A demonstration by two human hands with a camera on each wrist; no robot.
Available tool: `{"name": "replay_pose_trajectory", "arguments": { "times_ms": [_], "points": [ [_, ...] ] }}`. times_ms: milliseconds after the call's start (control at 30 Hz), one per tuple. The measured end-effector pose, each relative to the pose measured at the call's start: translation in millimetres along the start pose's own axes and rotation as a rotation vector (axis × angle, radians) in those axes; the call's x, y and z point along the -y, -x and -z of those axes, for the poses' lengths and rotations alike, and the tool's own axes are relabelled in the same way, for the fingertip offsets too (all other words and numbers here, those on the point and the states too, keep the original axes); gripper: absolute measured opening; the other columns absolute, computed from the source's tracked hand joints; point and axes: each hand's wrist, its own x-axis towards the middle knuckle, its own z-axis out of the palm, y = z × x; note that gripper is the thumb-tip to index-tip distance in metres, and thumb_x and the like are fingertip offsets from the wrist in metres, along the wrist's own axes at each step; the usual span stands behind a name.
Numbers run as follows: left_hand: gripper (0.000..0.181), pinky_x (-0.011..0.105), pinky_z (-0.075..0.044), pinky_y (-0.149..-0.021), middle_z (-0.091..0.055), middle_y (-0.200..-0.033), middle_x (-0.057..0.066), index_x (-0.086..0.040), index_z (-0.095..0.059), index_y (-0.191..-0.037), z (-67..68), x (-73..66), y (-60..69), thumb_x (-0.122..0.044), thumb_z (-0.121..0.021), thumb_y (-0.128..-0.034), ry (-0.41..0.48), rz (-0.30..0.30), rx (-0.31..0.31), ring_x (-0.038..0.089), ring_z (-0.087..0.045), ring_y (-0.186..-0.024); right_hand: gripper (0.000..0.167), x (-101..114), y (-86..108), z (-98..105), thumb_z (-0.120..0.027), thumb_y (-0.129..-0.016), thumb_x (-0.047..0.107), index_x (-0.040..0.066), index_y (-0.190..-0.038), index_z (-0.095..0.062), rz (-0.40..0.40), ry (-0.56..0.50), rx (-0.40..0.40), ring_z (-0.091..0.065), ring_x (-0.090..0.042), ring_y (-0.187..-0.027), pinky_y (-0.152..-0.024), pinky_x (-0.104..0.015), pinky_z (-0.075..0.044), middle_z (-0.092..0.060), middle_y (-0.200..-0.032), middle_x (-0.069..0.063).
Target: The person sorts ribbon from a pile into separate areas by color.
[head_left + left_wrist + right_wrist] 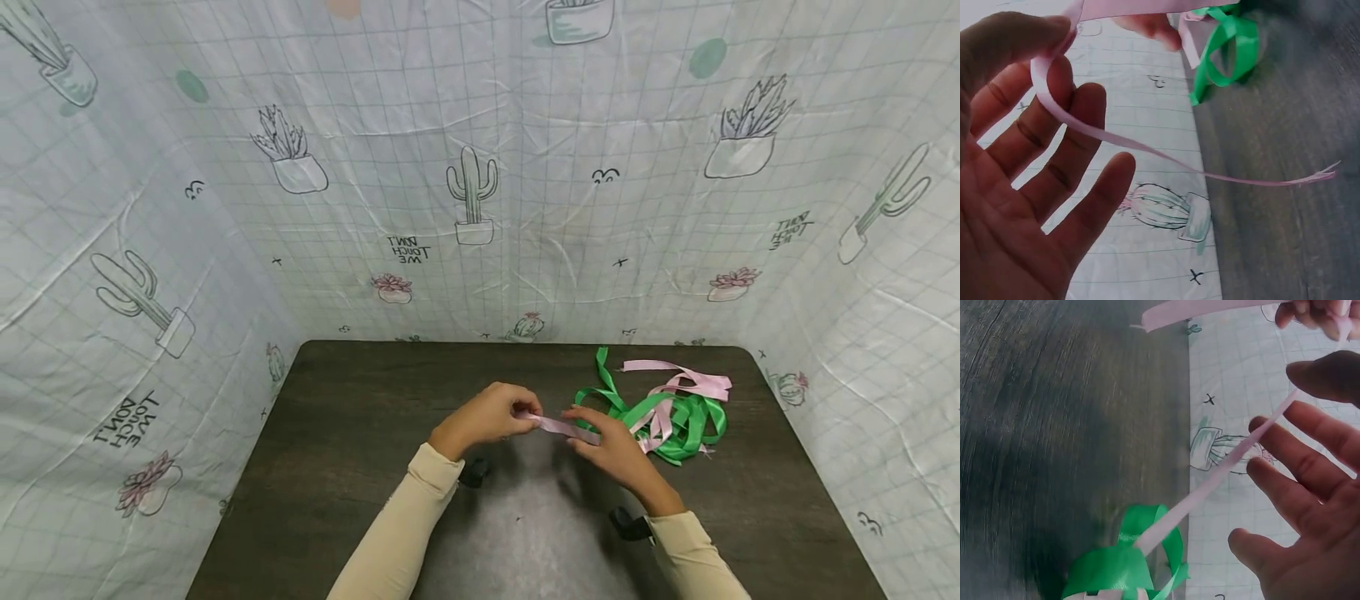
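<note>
A small curtained-off booth (pixel 555 92) was seen, formed around a dark, wood-grained table (pixel 322 467). Behind the table and at both its sides, pale fabric sheets (pixel 375 67) were hung, creased and printed with grid lines, potted cacti (pixel 474 232) and mirrored lettering (pixel 408 250). What sort of building lay beyond these sheets could not be told.

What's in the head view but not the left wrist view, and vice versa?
Head only: the left sleeve, the right sleeve and the table's far corners.

Left wrist only: the frayed end of the pink ribbon that the left hand pinches.

Both: that ribbon, the left hand, the right hand (only partly in the wrist view), green ribbon, table and printed cloth.
</note>
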Motion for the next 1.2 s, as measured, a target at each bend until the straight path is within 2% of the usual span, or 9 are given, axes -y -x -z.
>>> {"name": "replay_pose_trajectory", "arguments": {
  "times_ms": [167,267,367,567,700,833,967,1200],
  "points": [
    [0.005,0.018,-0.046,-0.066,-0.069,-0.088,-0.003,-0.01,-0.077,-0.101,7.6,-6.4,7.6,-0.011,-0.072,-0.0995,0.043,-0.021,0.02,0.002,-0.051,-0.071,0.027,-4.0,-2.6,-0.8,-0.079,-0.091,0.006,0.009,-0.117,-0.074,-0.023,-0.057,0.059,-0.07,-0.023,-0.106,-0.092,-0.051,-0.055,-0.076,-0.114,-0.007],
    [0.005,0.018,-0.046,-0.067,-0.068,-0.087,-0.003,-0.009,-0.077,-0.1,10.8,-6.8,11.5,-0.01,-0.073,-0.099,0.06,-0.028,0.025,0.003,-0.052,-0.072,0.017,-8.0,-3.5,-0.9,-0.079,-0.091,0.007,0.01,-0.108,-0.074,-0.026,-0.114,0.106,-0.063,-0.011,-0.096,-0.086,-0.041,-0.054,-0.074,-0.104,-0.002],
    [0.005,0.019,-0.047,-0.068,-0.068,-0.086,-0.003,-0.01,-0.078,-0.101,12.8,-3.6,14.8,-0.01,-0.073,-0.0986,0.083,-0.012,0.025,0.003,-0.052,-0.072,0.011,-11.3,-2.5,0.4,-0.078,-0.091,0.006,0.01,-0.098,-0.072,-0.036,-0.178,0.135,-0.056,-0.005,-0.088,-0.08,-0.031,-0.048,-0.068,-0.095,0.0],
    [0.005,0.021,-0.047,-0.068,-0.072,-0.089,-0.001,-0.009,-0.078,-0.101,20.5,8.6,24.7,-0.009,-0.074,-0.0977,0.121,0.052,-0.012,0.005,-0.053,-0.074,0.01,-14.8,2.3,9.3,-0.077,-0.092,0.007,0.005,-0.094,-0.067,-0.09,-0.331,0.142,-0.054,-0.004,-0.078,-0.07,-0.024,-0.045,-0.062,-0.087,0.003],
    [0.006,0.023,-0.046,-0.066,-0.069,-0.087,0.001,-0.006,-0.077,-0.1,27.5,21.2,34.8,-0.01,-0.074,-0.0981,0.169,0.074,-0.044,0.007,-0.052,-0.073,0.01,-16.7,3.2,16.2,-0.073,-0.096,0.008,0.002,-0.095,-0.065,-0.129,-0.396,0.188,-0.052,-0.005,-0.073,-0.065,-0.024,-0.043,-0.057,-0.083,0.005],
    [0.008,0.023,-0.044,-0.062,-0.065,-0.081,0.0,-0.004,-0.076,-0.098,34.6,35.6,47.7,-0.011,-0.073,-0.0987,0.221,0.09,-0.066,0.007,-0.052,-0.069,0.011,-16.1,2.8,22.0,-0.07,-0.099,0.009,0.0,-0.098,-0.065,-0.153,-0.411,0.203,-0.053,-0.006,-0.072,-0.064,-0.026,-0.044,-0.06,-0.083,0.001],
    [0.008,0.023,-0.044,-0.058,-0.065,-0.08,0.0,-0.004,-0.076,-0.098,42.5,47.7,61.0,-0.012,-0.074,-0.0981,0.258,0.111,-0.1,0.008,-0.052,-0.066,0.012,-15.8,1.5,26.8,-0.069,-0.1,0.01,-0.001,-0.098,-0.066,-0.17,-0.405,0.172,-0.056,-0.007,-0.069,-0.063,-0.028,-0.045,-0.066,-0.082,-0.007],
    [0.009,0.024,-0.046,-0.062,-0.068,-0.088,0.006,-0.004,-0.076,-0.1,56.5,64.9,87.1,-0.013,-0.075,-0.0974,0.241,0.158,-0.203,0.011,-0.054,-0.072,0.017,-21.0,0.7,35.8,-0.07,-0.1,0.012,-0.005,-0.099,-0.066,-0.217,-0.407,0.143,-0.058,-0.015,-0.067,-0.057,-0.029,-0.043,-0.068,-0.079,-0.007]
  ]
}}
